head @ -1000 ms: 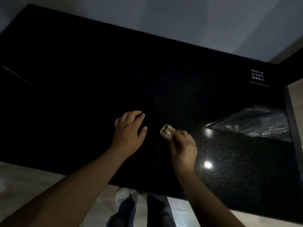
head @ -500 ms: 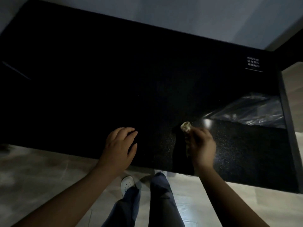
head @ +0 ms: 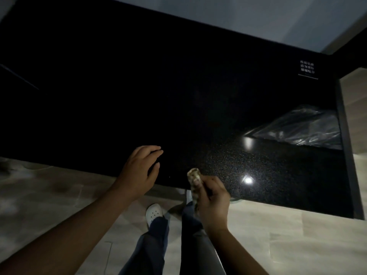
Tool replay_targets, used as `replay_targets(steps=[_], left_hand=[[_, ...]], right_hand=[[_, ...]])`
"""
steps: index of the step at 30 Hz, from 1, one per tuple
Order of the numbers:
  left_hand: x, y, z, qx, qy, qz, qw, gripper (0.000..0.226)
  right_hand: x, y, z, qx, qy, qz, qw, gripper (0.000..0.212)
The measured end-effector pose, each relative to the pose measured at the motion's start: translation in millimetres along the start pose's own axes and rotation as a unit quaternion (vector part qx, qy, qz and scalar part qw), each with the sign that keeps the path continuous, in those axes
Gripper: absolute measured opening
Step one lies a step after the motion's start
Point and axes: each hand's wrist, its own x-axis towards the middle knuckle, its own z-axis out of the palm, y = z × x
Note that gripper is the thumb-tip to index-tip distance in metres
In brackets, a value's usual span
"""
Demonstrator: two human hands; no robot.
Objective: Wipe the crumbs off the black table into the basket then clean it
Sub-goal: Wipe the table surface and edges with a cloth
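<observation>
Single head view, angled steeply down, close over table (head: 139,86) near edge

white lettering (head: 307,66), black table (head: 139,80) far right corner, too blurred to read

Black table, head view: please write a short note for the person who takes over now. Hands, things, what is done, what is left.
Left hand: open, holds nothing, at the near edge of the black table.
Right hand: grips a crumpled wipe at the same edge.
A clear plastic bag is at the table's right end; no basket plainly visible.
Done: cannot tell, the picture is dim. One pale speck lies between the hands.
Left: probably sweep it off, then wipe the table.
</observation>
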Motion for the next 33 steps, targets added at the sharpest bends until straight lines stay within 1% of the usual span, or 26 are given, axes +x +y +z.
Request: replay_targets(steps=[2, 5, 8, 10, 15, 18, 19, 21, 23, 28, 31, 33], left_hand=[[2, -3, -4, -0.011, 0.006, 0.004, 1.000, 0.048], [4, -5, -9, -0.024, 0.023, 0.001, 0.999, 0.046], [5, -8, -12, -0.027, 0.036, -0.010, 0.999, 0.047], [4, -12, -13, -0.030, 0.045, -0.023, 0.998, 0.048], [0, -22, -21, -0.036, 0.061, -0.055, 0.996, 0.048], [-1, -28, -23, -0.028, 0.055, -0.061, 0.996, 0.048], [-1, -29, -23, -0.025, 0.053, -0.063, 0.996, 0.047], [0, -28, -22, -0.024, 0.057, -0.069, 0.996, 0.047], [2, -24, -21, -0.024, 0.066, -0.079, 0.994, 0.047], [13, -10, -19, -0.024, 0.076, -0.096, 0.992, 0.049], [23, -3, -17, -0.029, 0.078, -0.095, 0.992, 0.047], [33, 2, -15, -0.032, 0.082, -0.091, 0.992, 0.046]], right_hand=[[23, -16, -10, 0.013, 0.021, -0.021, 0.999, 0.013], [75, -26, -22, -0.045, 0.065, -0.066, 0.995, 0.013], [108, -11, -13, -0.147, 0.055, -0.060, 0.986, 0.015], [104, 4, 1, -0.167, 0.042, -0.055, 0.983, 0.015], [47, 10, 28, -0.153, -0.003, -0.089, 0.984, 0.014], [15, 1, 36, -0.094, -0.049, -0.113, 0.988, 0.016], [9, -3, 37, -0.071, -0.066, -0.109, 0.989, 0.017], [8, -11, 36, -0.031, -0.089, -0.087, 0.992, 0.011], [23, -16, 27, -0.013, -0.073, -0.075, 0.994, 0.008], [121, -29, -5, -0.060, 0.044, -0.079, 0.994, 0.009], [174, -35, -13, -0.066, 0.064, -0.080, 0.993, 0.017], [198, -38, -16, -0.063, 0.065, -0.089, 0.992, 0.017]])
